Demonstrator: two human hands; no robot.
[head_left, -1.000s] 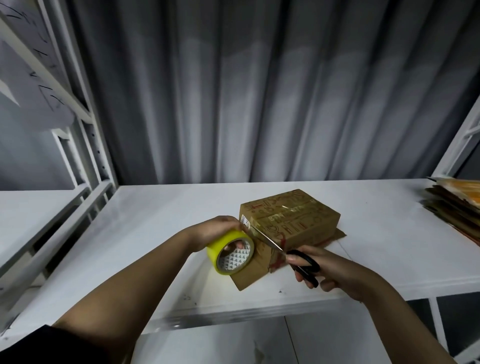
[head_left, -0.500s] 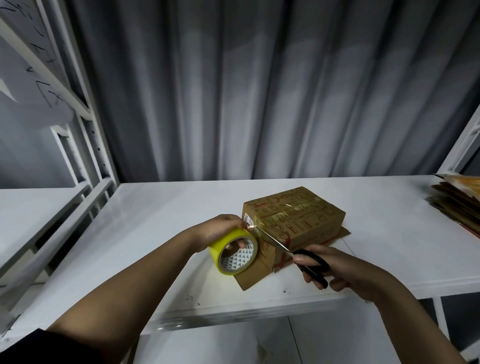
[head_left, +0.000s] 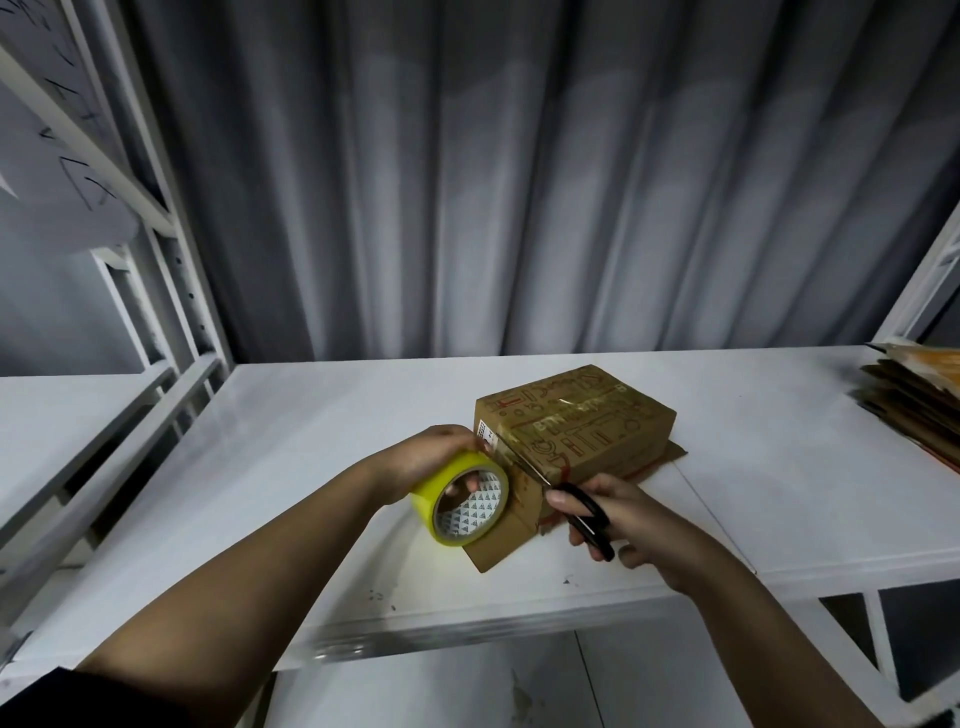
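The left hand (head_left: 434, 457) grips the tape roll (head_left: 460, 501) against the box (head_left: 571, 436) on the shelf (head_left: 311, 441). The right hand (head_left: 623, 525) holds scissors (head_left: 574, 501), blades at the tape strip.

The box (head_left: 576, 431) rests on the shelf (head_left: 311, 467), in front of the curtain (head_left: 519, 182). The tape roll (head_left: 462, 501) abuts its left end, the scissors (head_left: 584, 509) its near side. Stacked cartons (head_left: 914, 405) lie far right.

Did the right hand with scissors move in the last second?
Yes, slightly: the right hand with the scissors slid left, nearer the cardboard box corner.
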